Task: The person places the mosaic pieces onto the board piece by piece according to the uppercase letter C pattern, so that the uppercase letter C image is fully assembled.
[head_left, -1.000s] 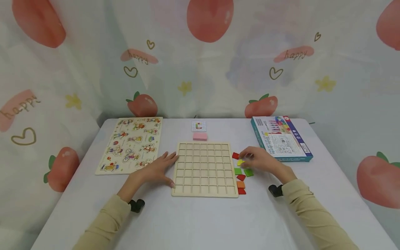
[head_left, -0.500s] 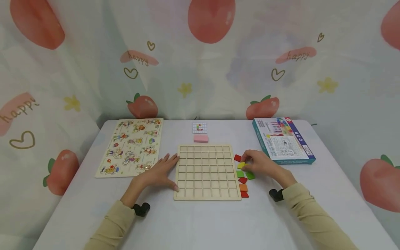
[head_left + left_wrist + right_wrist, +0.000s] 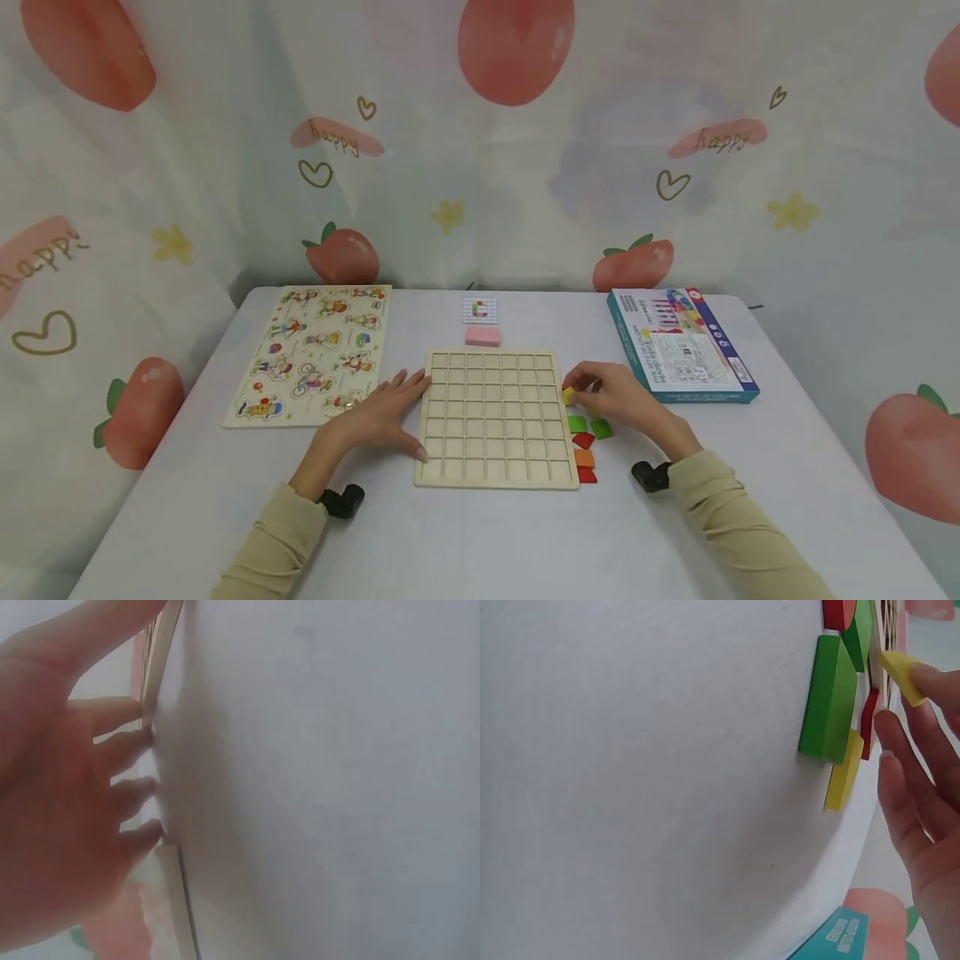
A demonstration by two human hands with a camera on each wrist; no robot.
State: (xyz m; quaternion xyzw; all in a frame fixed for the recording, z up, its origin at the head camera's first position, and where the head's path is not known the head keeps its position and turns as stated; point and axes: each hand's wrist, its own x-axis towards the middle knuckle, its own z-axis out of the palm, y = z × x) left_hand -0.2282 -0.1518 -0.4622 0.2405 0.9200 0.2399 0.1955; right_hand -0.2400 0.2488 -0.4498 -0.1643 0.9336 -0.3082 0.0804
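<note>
My right hand (image 3: 618, 392) pinches a small yellow tile (image 3: 901, 675) between thumb and fingers, above the table near the right edge of the wooden grid board (image 3: 486, 430). Beneath and beside that hand lie a second yellow tile (image 3: 844, 772), a green tile (image 3: 601, 429), another green tile (image 3: 576, 424), a red tile (image 3: 869, 724) and a red curved piece (image 3: 582, 440). My left hand (image 3: 375, 419) lies with fingers spread at the board's left side, its thumb and fingertips right at the edge. No tiles sit in the board's square cells.
An orange tile (image 3: 584, 457) and a red tile (image 3: 587, 476) lie at the board's lower right. Behind the board are a pink block (image 3: 482, 336) and a patterned card (image 3: 480, 310). A picture puzzle board (image 3: 315, 342) is at left, a flat box (image 3: 686, 346) at right.
My right hand has picked the yellow tile up from among the pieces and moved slightly left towards the board. The left hand keeps its place at the board's left edge.
</note>
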